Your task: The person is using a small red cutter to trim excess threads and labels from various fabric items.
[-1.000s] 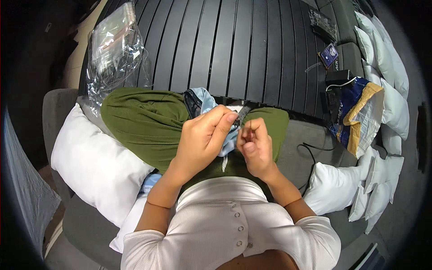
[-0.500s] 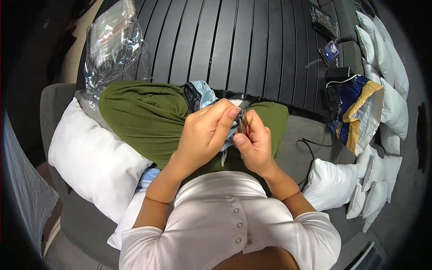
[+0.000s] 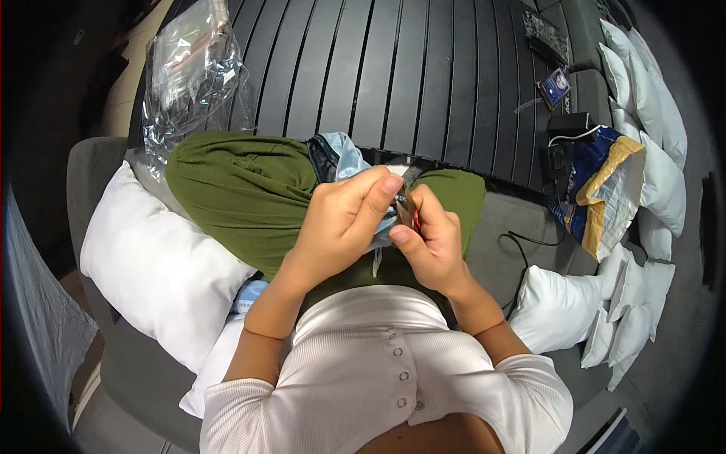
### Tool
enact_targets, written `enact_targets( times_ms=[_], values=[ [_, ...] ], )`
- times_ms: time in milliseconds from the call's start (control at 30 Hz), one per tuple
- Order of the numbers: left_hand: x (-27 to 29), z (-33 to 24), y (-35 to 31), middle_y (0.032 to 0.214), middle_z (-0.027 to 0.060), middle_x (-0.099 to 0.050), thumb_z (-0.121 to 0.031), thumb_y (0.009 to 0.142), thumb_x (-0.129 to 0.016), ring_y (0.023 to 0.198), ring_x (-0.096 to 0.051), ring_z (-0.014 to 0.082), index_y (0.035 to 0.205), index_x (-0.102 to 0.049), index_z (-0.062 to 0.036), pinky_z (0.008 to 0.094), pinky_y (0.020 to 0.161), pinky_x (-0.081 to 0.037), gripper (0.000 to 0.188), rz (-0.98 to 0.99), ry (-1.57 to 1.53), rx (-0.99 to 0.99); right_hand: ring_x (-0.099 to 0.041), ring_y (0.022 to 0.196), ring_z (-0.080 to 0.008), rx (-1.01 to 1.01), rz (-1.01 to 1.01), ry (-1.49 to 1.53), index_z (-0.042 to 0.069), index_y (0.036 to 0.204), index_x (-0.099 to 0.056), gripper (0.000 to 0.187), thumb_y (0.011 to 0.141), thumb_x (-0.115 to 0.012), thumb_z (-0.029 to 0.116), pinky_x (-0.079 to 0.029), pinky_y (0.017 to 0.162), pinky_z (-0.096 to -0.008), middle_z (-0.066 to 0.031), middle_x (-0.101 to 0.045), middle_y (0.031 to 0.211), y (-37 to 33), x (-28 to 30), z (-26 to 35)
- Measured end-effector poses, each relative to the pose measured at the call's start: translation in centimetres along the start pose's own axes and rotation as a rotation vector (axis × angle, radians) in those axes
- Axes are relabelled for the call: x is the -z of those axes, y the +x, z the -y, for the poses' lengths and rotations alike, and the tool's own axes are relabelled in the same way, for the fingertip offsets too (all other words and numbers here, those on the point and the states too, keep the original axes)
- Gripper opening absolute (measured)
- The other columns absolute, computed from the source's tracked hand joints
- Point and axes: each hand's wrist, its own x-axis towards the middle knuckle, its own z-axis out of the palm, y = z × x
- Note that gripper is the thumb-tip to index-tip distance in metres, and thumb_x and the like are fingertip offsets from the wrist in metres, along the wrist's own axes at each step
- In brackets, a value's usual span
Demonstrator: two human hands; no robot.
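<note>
My left hand (image 3: 336, 219) is closed, thumb on top, in a pinch on a light blue and black cloth (image 3: 346, 159) that lies across my lap. My right hand (image 3: 435, 246) is wrapped round a small tool (image 3: 407, 206) with a shiny, blade-like metal part and a bit of red at the fingers. Its metal part lies against the cloth's dark edge, close to the left thumb. Most of the tool and the gripped part of the cloth are hidden by my fingers. A thin pale strip (image 3: 376, 263) hangs below the cloth.
Ahead stands a black slatted table (image 3: 363, 68), a clear plastic bag (image 3: 185, 83) on its left. A white pillow (image 3: 155, 268) lies on the grey sofa at my left. At right are a smaller pillow (image 3: 556, 310), a black cable (image 3: 522, 250) and a blue-and-yellow bag (image 3: 597, 189).
Both hands stay together over my lap. The metal part of the tool has tilted slightly between them, and the cloth has shifted a little.
</note>
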Motion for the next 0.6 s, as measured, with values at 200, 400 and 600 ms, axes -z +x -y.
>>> enact_targets(
  times_ms=[200, 400, 600],
  values=[
    [0.2, 0.7, 0.1, 0.052, 0.0024, -0.037, -0.023, 0.090, -0.045, 0.048, -0.032, 0.0050, 0.071, -0.051, 0.0030, 0.0238, 0.041, -0.029, 0.033, 0.057, -0.175, 0.052, -0.037, 0.044, -0.0071, 0.051, 0.039, -0.051, 0.003, 0.077, -0.042, 0.028, 0.078, -0.063, 0.022, -0.033, 0.041, -0.0213, -0.0015, -0.040, 0.053, 0.2, 0.5, 0.3],
    [0.6, 0.6, 0.3, 0.055, -0.0051, -0.041, -0.023, 0.089, -0.047, 0.051, -0.032, 0.0018, 0.066, -0.052, 0.0012, 0.0208, 0.043, -0.028, 0.034, 0.175, -0.400, 0.264, -0.042, 0.039, -0.0102, 0.109, 0.052, -0.138, 0.003, 0.075, -0.045, 0.030, 0.074, -0.067, 0.022, -0.034, 0.040, -0.0221, -0.0021, -0.043, 0.049, 0.2, 0.7, 0.4],
    [1.8, 0.1, 1.1, 0.055, -0.0059, -0.044, -0.023, 0.088, -0.050, 0.048, -0.034, -0.0002, 0.067, -0.057, 0.0003, 0.0187, 0.040, -0.026, 0.031, 0.348, -0.538, 0.453, -0.037, 0.043, -0.0114, 0.048, 0.128, -0.213, 0.003, 0.073, -0.045, 0.032, 0.072, -0.067, 0.026, -0.031, 0.042, -0.0225, -0.0022, -0.039, 0.054, 0.3, 1.5, 0.8]
  ],
)
